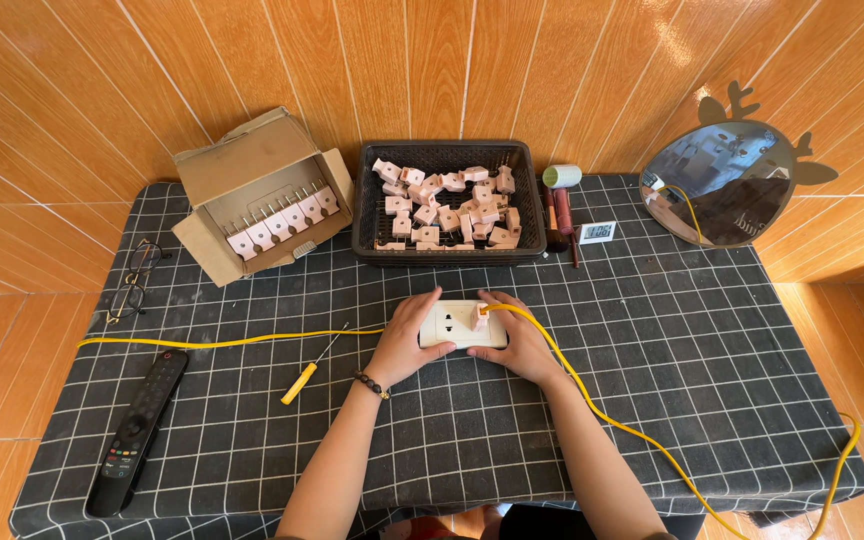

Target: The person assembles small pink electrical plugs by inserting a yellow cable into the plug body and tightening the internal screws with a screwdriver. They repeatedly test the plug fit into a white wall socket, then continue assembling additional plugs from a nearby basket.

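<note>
- The left hand [404,342] lies at the left end of a white socket block [462,325], fingers curled round its edge and gripping it against the surface [692,330]; a dark bead bracelet [372,384] circles that wrist.
- The right hand [520,340] cups the block's right end, thumb and fingers pinching a small pink plug [479,318] that sits in the socket face.
- The socket block rests near the middle of the surface, just in front of the basket, between both hands.
- A yellow cable [607,415] leaves the plug, crosses over the right forearm and trails to the near right corner; another yellow length [222,342] runs left from the block toward the far left edge.
- A yellow-handled screwdriver [310,368] lies just left of the left forearm.
- A black remote control [137,430] lies near the left front edge, with folded glasses [132,285] behind it.
- A black mesh basket [448,158] behind the block is heaped with pink plugs.
- An open cardboard box [252,160] to its left holds a row of the same plugs.
- To the right of the basket stand a small green-topped tool [560,200], a small digital clock [597,233] and a round mirror [722,180].
</note>
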